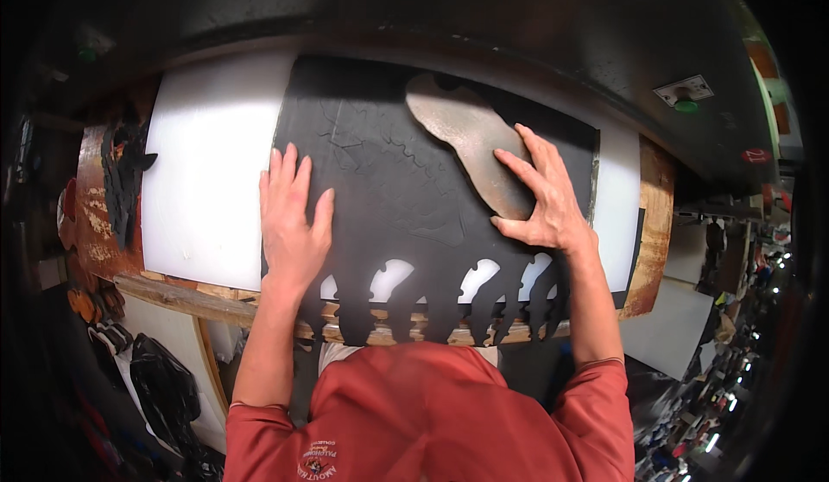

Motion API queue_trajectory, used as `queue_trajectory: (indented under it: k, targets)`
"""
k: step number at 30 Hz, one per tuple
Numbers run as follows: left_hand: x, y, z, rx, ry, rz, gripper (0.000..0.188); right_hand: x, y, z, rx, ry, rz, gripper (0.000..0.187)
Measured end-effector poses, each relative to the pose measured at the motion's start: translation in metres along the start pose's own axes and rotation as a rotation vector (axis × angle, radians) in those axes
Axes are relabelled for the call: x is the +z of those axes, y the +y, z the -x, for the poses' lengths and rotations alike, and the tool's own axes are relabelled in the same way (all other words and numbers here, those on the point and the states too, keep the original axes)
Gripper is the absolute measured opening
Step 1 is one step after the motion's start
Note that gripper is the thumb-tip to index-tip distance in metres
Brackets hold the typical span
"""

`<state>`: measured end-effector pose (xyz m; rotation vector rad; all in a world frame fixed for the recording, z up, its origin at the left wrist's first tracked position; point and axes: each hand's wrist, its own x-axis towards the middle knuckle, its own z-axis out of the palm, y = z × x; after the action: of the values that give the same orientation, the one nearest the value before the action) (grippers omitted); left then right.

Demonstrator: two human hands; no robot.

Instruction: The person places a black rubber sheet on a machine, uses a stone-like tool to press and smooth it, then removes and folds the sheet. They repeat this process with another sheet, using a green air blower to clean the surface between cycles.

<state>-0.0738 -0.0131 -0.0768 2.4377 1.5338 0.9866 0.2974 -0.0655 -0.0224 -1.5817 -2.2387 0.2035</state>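
A black sheet (371,197) lies on a white board, with faint curved lines pressed into its surface and curved cut-outs along its near edge. On its far right part rests a worn metal sole-shaped cutting die (466,132), tilted so its wider end points far left. My right hand (546,193) grips the die's near end, thumb on the lower edge and fingers spread over the top and far side. At the sheet's left edge, my left hand (294,214) lies flat with its fingers stretched out, holding nothing.
The white board (203,162) shows on both sides of the sheet. Over the far side runs a dark machine beam (518,24) with a green button (686,104). Black scraps (125,171) lie on the wooden surface at left; a black plastic bag (164,383) sits below.
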Motion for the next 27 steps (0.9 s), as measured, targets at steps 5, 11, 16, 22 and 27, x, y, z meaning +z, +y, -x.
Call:
queue_trajectory:
  k: [5, 11, 16, 22, 27]
  targets:
    - [-0.035, 0.025, 0.031, -0.085, 0.031, 0.422, 0.029, 0.012, -0.005, 0.054, 0.182, 0.289, 0.063, 0.095]
    - [-0.03, 0.08, 0.118, 0.107, -0.145, 0.592, 0.01, 0.031, 0.004, 0.078, 0.271, 0.426, -0.061, 0.09]
    - [0.0, 0.079, 0.131, 0.365, 0.038, 0.272, 0.021, 0.01, 0.002, 0.087, 0.245, 0.527, -0.191, 0.069]
    - [0.004, 0.078, 0.137, 0.33, 0.154, 0.26, 0.022, -0.073, 0.014, 0.122, 0.313, 1.154, -0.157, 0.013]
    - [0.005, 0.092, 0.132, 0.29, 0.214, 0.238, 0.017, -0.105, 0.014, 0.152, 0.403, 1.023, -0.167, 0.018]
